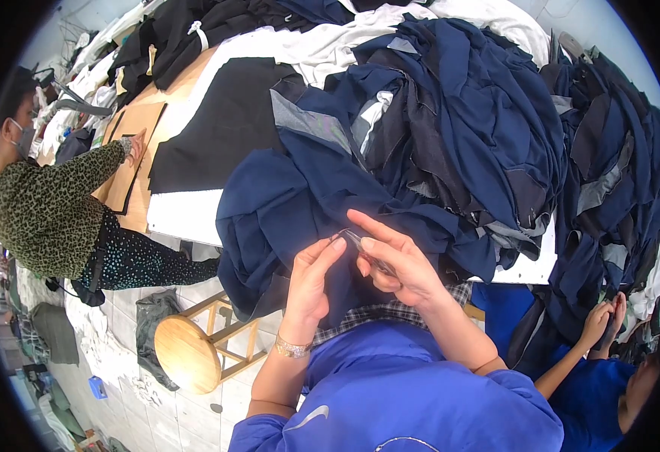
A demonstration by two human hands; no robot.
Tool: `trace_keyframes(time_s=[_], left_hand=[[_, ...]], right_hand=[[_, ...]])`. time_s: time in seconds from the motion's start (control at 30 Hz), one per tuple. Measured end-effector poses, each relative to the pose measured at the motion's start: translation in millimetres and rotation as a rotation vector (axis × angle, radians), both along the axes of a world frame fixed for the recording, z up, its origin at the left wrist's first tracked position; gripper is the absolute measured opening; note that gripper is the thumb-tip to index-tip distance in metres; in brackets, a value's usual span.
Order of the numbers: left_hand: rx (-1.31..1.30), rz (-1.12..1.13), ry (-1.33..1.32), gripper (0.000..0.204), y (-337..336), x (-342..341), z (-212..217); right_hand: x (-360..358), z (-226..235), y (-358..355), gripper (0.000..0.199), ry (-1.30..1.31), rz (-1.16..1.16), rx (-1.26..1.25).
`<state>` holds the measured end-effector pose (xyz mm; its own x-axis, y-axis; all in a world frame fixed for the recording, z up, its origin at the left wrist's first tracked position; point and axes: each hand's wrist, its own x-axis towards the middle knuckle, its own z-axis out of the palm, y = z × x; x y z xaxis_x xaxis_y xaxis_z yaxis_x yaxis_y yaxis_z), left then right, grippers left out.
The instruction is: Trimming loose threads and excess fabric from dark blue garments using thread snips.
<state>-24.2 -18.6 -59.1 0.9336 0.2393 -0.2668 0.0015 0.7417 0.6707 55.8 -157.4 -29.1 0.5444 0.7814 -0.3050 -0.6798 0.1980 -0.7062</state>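
A navy blue fabric piece (269, 197) drapes over the near table edge and onto my lap. Above it, my left hand (311, 282), with a watch at the wrist, is closed, thumb and forefinger pinching what seems to be the navy cloth's edge. Thread snips (355, 238), small and metallic, sit in my right hand (405, 270); its palm hides most of them. Their tips point toward my left fingertips, and my right forefinger extends past them. Any thread between the hands is too fine to make out.
A large heap of navy pieces (480, 113) lies on the white table (183, 215), beside black cloth (217, 120). A wooden stool (187, 354) stands at lower left. One person (51, 203) works at the left with a hand on a brown board (138, 124); another (593, 377) sits at right.
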Motion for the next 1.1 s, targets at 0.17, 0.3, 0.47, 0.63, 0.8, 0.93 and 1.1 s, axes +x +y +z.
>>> trace_keyframes(time_s=[0.17, 0.3, 0.47, 0.63, 0.8, 0.93, 1.1], left_hand=[[0.008, -0.011, -0.020, 0.014, 1.2, 0.1, 0.8], [0.013, -0.005, -0.011, 0.014, 0.7, 0.9, 2.1], [0.011, 0.021, 0.000, 0.016, 0.4, -0.1, -1.6], [-0.009, 0.025, -0.008, 0.016, 1.2, -0.3, 1.8], [0.046, 0.043, -0.020, 0.018, 1.1, 0.1, 0.7], [0.119, 0.063, -0.004, 0.018, -0.2, 0.7, 1.7], [0.223, 0.092, -0.017, 0.019, -1.1, 1.1, 1.1]], right_hand=[[-0.4, -0.3, 2.0, 0.045, 0.002, -0.011, -0.006], [0.6, -1.5, 1.8, 0.046, -0.018, -0.020, -0.018], [-0.9, -2.6, 2.4, 0.047, -0.025, -0.033, -0.022], [-1.2, -0.9, 0.8, 0.046, 0.008, -0.016, -0.021], [-0.9, -0.8, 1.2, 0.046, 0.012, -0.005, -0.015], [-1.5, -0.7, 1.4, 0.045, 0.034, 0.000, -0.007], [-1.5, 0.3, 1.1, 0.045, 0.040, -0.007, -0.007]])
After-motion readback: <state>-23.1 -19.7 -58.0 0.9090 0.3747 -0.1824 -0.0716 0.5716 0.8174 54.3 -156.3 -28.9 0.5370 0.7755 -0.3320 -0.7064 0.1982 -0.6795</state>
